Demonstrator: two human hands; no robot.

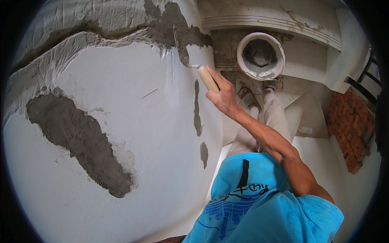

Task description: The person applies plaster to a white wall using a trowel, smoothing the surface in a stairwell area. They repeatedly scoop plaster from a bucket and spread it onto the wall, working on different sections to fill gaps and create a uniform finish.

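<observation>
My right hand (222, 92) is closed around the pale wooden handle of a trowel (209, 79). The narrow trowel blade, smeared with grey, lies against the white wall (158, 133) at the lower edge of a wet-looking grey mortar patch (169, 22). Below the blade, a thin grey strip (197, 109) and a small grey spot (204, 155) run down the wall's curved corner. Farther left, a large rough mortar patch (83, 137) slants across the white surface. My left hand is out of the picture; only a sliver of that arm shows at the bottom edge.
A white bucket (242, 60) with grey mortar inside stands on the steps (275, 24) just beyond my feet. On the right are exposed red bricks (350, 127) and a dark metal railing (361, 90). A jagged ledge of old plaster (77, 46) crosses the upper left wall.
</observation>
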